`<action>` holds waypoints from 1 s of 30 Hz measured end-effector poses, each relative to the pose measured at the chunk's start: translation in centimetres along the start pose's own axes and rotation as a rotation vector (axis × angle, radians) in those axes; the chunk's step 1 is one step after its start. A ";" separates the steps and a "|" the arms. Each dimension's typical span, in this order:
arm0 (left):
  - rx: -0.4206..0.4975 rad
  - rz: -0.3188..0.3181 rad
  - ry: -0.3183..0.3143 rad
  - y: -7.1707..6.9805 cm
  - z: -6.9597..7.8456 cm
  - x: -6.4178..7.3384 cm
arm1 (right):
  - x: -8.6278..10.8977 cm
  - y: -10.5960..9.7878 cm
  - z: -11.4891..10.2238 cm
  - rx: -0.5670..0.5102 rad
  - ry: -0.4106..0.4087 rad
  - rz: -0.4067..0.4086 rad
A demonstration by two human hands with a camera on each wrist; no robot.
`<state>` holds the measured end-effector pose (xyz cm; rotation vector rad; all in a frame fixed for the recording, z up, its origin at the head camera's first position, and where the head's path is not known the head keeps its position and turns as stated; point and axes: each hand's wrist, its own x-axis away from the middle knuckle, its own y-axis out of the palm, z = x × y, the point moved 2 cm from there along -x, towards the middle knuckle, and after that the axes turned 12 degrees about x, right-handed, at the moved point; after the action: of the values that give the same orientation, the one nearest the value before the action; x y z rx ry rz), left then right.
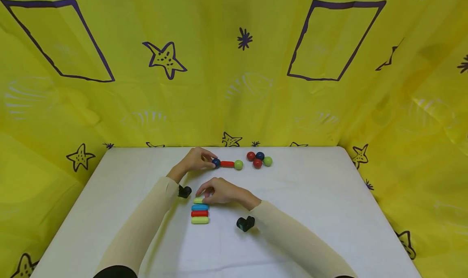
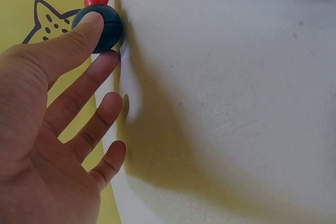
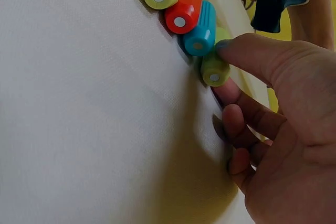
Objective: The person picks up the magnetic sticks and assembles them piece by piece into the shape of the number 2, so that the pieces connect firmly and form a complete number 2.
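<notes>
Four loose balls (image 1: 257, 163) (two red, one dark blue, one green) sit clustered near the far edge of the white table (image 1: 310, 213), to the right of a joined piece lying crosswise: blue ball (image 1: 216, 162), red connecting rod (image 1: 227, 164) and green end ball (image 1: 239, 164). Behind them hangs a yellow curtain (image 1: 204, 107) drawn with dark stars and frames. Nearer the person is a column of short rods: a lime front rod (image 1: 199, 220), a red rod (image 1: 199, 214), a blue rod (image 1: 200, 207) and, just beyond, a lime far rod (image 1: 198, 200), partly covered by fingers in the head view. The balls are smooth and glossy; the rods are rounded and grooved, with pale discs on their ends; the tabletop has a fine weave. The left hand (image 1: 197, 159) pinches the blue ball between thumb and forefinger, its other fingers spread loosely away. The right hand (image 1: 222, 190) grips the lime far rod with thumb and forefinger, the remaining fingers bent beside it, near the tabletop.
</notes>
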<state>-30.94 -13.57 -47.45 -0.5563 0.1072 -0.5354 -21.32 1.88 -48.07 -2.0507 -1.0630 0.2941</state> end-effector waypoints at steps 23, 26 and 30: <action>0.006 0.000 -0.020 0.1 0.4 0.2 | 0.7 -0.8 -0.4 0.214 0.046 0.015; 0.008 0.001 -0.016 0.1 0.5 0.3 | 1.1 -1.1 -0.3 0.209 0.061 0.029; 0.012 0.007 -0.023 0.1 0.4 0.3 | 1.8 -1.5 -0.2 0.212 0.077 0.030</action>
<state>-30.52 -13.46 -47.13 -0.5499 0.0836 -0.5224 -21.00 3.71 -46.57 -1.8746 -0.9149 0.3264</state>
